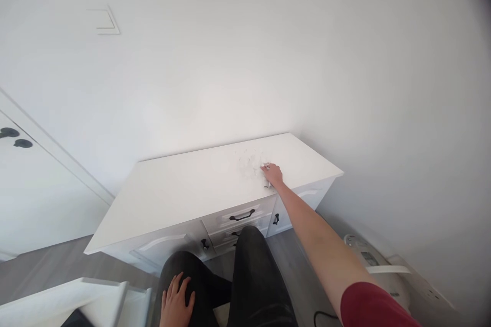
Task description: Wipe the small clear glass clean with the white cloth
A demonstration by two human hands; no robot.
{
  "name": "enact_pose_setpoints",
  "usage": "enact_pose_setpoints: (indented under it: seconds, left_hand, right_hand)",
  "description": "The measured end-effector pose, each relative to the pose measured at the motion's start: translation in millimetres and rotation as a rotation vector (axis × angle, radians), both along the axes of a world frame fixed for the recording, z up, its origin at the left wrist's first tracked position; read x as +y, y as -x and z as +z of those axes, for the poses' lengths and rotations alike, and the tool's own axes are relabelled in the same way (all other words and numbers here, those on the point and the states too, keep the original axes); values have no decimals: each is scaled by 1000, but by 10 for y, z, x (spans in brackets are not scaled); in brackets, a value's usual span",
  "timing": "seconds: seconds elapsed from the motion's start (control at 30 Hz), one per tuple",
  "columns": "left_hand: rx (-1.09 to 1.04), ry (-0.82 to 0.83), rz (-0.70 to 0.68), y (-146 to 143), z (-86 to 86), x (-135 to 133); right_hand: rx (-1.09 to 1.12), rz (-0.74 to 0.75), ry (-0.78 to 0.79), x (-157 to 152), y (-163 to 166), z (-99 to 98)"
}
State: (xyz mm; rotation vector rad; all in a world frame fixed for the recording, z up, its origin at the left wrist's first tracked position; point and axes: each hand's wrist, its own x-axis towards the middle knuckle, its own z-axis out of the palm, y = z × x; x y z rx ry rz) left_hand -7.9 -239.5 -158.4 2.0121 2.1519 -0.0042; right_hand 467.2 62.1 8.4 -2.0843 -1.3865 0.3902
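My right hand (273, 173) is at the top of a white cabinet (184, 184), right of its middle, with the fingers closed on a small, crumpled white wipe (266, 165). Most of the wipe is hidden by the fingers, so its exact kind is hard to make out. Just left of these fingers, grey smudges (250, 161) mark the white top. My left hand (177, 302) lies on my left thigh with its fingers spread, holding nothing.
Dark handles (242, 215) stick out from the cabinet's front, close to my knees. To the right, a white appliance (378, 265) stands on the floor near a power strip (425, 288). White furniture (95, 294) is at the lower left. A door (38, 189) is at the left.
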Motion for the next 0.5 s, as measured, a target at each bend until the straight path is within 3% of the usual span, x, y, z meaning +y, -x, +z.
enact_pose_setpoints:
  seconds: [0.27, 0.37, 0.5]
  left_hand:
    - [-5, 25, 56, 106, 4, 135]
    - [-23, 9, 74, 167, -12, 185]
    - [27, 9, 219, 166, -36, 286]
  right_hand:
    - [-66, 66, 60, 0, 4, 52]
    - [-117, 103, 44, -179, -52, 70]
    - [-268, 154, 65, -485, -121, 54]
